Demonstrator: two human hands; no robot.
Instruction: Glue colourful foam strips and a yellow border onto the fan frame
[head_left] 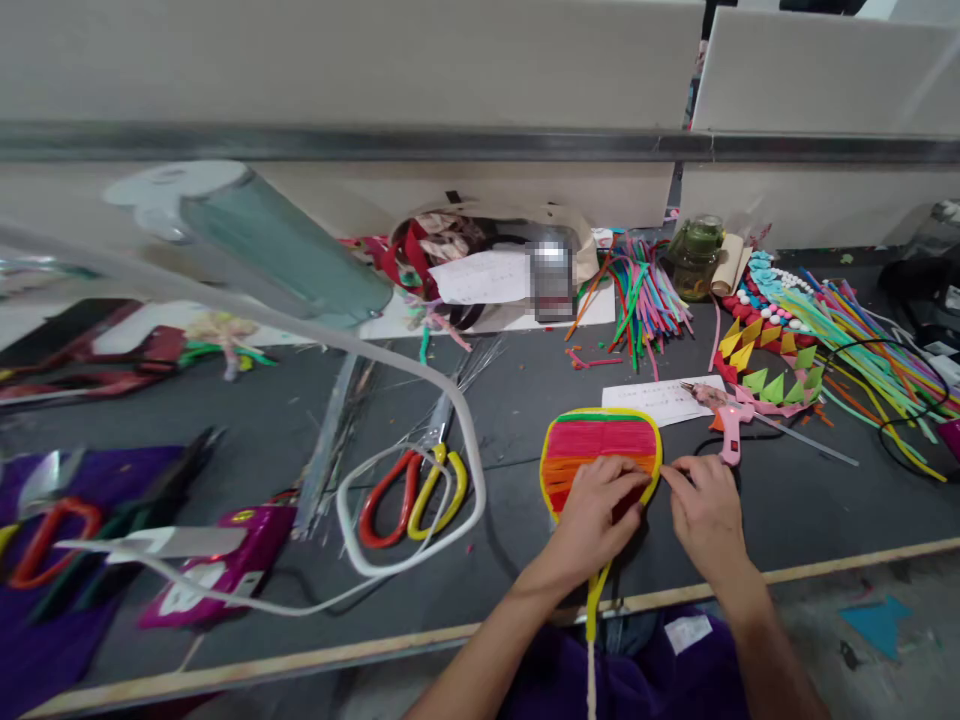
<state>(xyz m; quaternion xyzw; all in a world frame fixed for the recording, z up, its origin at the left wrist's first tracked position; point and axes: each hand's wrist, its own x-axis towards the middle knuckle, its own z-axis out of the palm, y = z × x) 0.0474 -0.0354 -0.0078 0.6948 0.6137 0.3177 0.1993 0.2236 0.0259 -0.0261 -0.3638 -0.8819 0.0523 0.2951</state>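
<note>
A paddle-shaped piece (600, 438) with a yellow rim and green, pink, orange and red stripes lies near the table's front edge. Its yellow handle (596, 600) reaches over that edge. My left hand (600, 510) rests on the lower part of the stripes, fingers bent together over the right side; what they pinch is hidden. At the right rim, my right hand (703, 505) has thumb and forefinger pressed together, and what is between them is too small to make out. A pink glue gun (731, 430) lies just beyond my right hand, next to a white paper (652, 402).
Scissors (409, 500) and a looped white cable (480, 470) lie left of the hands. A pale green lamp-like object (285, 250) stands back left. Pipe cleaners (645, 300), a glass jar (695, 260) and a zigzag paper ring (776, 385) are at the back right.
</note>
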